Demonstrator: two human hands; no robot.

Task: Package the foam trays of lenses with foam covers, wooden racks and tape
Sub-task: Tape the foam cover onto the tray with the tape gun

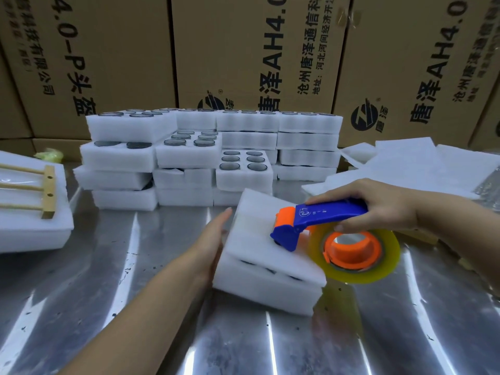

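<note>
Pressing the head of the dispenser (319, 220) onto the cover (251, 239), the right hand (378, 204) grips its handle; the left hand (213, 234), fingers straight, braces the left side of the tray (265, 290); it sits mid-tabletop (135, 266) toward the near edge, between both hands; the tape (389, 266) pull probably runs rightward across it.

Foam tray (259, 290): white, skewed on my counter (162, 334), foam cover (249, 239) on top.
Tape dispenser (328, 216): blue-orange, nose on that cover.
</note>
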